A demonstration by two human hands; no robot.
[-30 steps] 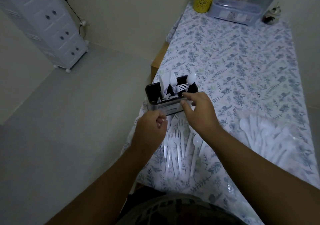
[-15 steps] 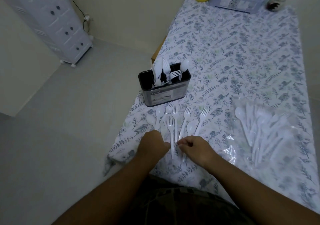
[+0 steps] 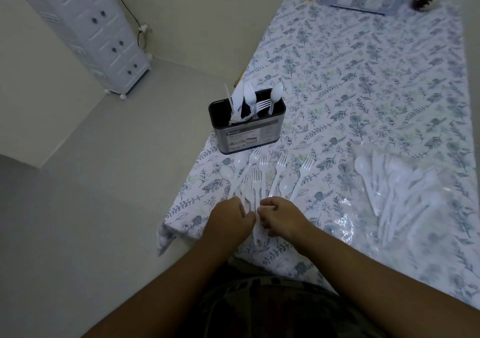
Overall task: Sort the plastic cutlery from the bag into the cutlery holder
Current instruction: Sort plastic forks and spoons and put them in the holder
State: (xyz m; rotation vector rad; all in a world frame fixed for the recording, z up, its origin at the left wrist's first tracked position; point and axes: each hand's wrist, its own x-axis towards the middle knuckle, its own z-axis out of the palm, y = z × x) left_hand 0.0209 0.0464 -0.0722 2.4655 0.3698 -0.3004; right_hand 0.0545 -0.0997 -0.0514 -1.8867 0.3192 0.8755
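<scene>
1. Tablecloth (image 3: 363,83), floral print, covers the long table that runs away from the person; all the task's things sit on its near end.
2. Clear plastic bag (image 3: 405,194) lies flat, well off to the right of both hands. White spoons and other pieces inside it point roughly away from the person. The film glares, so the count and types inside are hard to make out.
3. Cutlery holder (image 3: 246,132), dark with a label on its near face, stands upright at the table's left edge, straight ahead of the hands and beyond the loose pile. It already holds knives, forks and a spoon standing up; its inner dividers are not visible from here.
4. Loose white forks (image 3: 255,179) and spoons (image 3: 285,185) fan out on the cloth between holder and hands. Long axes run near to far, heads toward the holder, handle ends toward the person.
5. Left hand (image 3: 231,220) and right hand (image 3: 281,216) sit close together over the handle ends, knuckles up, fingers curled. They appear to pinch handles at the middle of the fan, but the fingertips are hidden under the hands, so which pieces each holds I cannot tell.
6. Judgement: both hands are about equally near the pile. The move to the holder is a short lift forward and slightly left, so the left hand has the shorter reach.
</scene>
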